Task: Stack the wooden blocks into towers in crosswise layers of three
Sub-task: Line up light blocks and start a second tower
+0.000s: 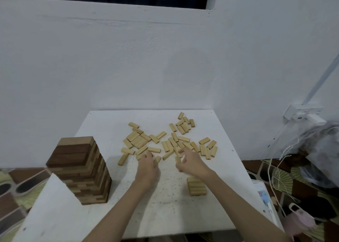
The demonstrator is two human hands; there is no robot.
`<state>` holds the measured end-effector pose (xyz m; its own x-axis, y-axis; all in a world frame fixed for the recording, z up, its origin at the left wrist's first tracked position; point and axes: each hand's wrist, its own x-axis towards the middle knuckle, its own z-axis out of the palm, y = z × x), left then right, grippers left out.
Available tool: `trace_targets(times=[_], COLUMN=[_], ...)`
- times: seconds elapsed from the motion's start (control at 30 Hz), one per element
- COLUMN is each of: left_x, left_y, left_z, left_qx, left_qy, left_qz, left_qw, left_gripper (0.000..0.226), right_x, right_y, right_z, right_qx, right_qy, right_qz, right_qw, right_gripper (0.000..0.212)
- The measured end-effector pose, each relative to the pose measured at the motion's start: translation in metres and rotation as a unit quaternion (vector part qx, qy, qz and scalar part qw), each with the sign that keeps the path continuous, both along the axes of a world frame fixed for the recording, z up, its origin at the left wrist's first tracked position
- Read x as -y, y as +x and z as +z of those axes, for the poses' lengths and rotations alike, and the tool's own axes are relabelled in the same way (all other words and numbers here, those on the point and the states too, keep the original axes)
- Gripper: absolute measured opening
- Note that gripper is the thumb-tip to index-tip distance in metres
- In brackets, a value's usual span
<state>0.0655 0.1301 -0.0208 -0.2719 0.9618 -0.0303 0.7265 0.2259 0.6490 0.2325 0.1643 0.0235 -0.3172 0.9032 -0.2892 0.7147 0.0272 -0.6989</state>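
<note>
White table (pixel 183 214): flat, matte board, its surface speckled with small dark marks, set against a white painted wall (pixel 128 67).

Tall tower (pixel 80 170): rectangular column of smooth wooden blocks in mixed light tan and dark reddish-brown, laid in crosswise layers; stands upright at the table's left side, well apart from the hands.

Loose blocks (pixel 174 142): many pale, straight-grained oblong pieces with squared ends, scattered flat across the far middle of the table in two rough clusters, several touching or overlapping.

Short stack (pixel 196 186): a few layers of the same pale blocks, squarish in outline, standing near the table's right front, just beside the right forearm.

Left hand (pixel 147 165): palm down at the near edge of the left cluster, fingers curled over the end of a pale block (pixel 157 159); whether it truly grips the piece cannot be told.

Right hand (pixel 190 162): reached to the near edge of the right cluster, fingers partly spread and bent, with a small block (pixel 178 159) standing against the fingertips; the grip is not clear.

Tangle of white cords (pixel 282 159) and translucent plastic bag (pixel 315 142): to the right, off the table.
</note>
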Motion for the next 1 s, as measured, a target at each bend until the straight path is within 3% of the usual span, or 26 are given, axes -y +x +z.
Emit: trace_targets(times=[0.2,0.37,0.5,0.63,0.83,1.0], left_x=[0.014,0.017,0.011,0.012,0.015,0.013], left_y=[-0.009,-0.017,-0.021,-0.019,-0.021,-0.02], left_z=[0.005,0.006,0.012,0.013,0.009,0.008], left_qx=[0.018,0.033,0.011,0.033,0.025,0.04], left_qy=[-0.082,-0.118,-0.139,-0.142,-0.104,-0.094], left_qz=[-0.001,-0.032,-0.055,-0.101,-0.111,-0.108], left_qw=[0.996,0.992,0.989,0.984,0.988,0.989], left_gripper=[0.046,0.063,0.087,0.084,0.064,0.064], right_x=[0.012,0.008,-0.016,-0.027,-0.03,-0.025], right_y=[-0.047,-0.048,-0.045,-0.047,-0.04,-0.031], right_z=[-0.018,-0.017,-0.005,-0.012,-0.022,-0.021], right_qx=[0.111,0.097,0.176,0.258,0.229,0.244], right_qy=[0.035,0.05,0.154,0.192,0.255,0.213], right_qz=[0.062,0.069,0.074,0.119,0.074,0.131], right_qw=[0.991,0.992,0.97,0.939,0.936,0.937], right_gripper=[0.047,0.049,0.041,0.047,0.017,0.042])
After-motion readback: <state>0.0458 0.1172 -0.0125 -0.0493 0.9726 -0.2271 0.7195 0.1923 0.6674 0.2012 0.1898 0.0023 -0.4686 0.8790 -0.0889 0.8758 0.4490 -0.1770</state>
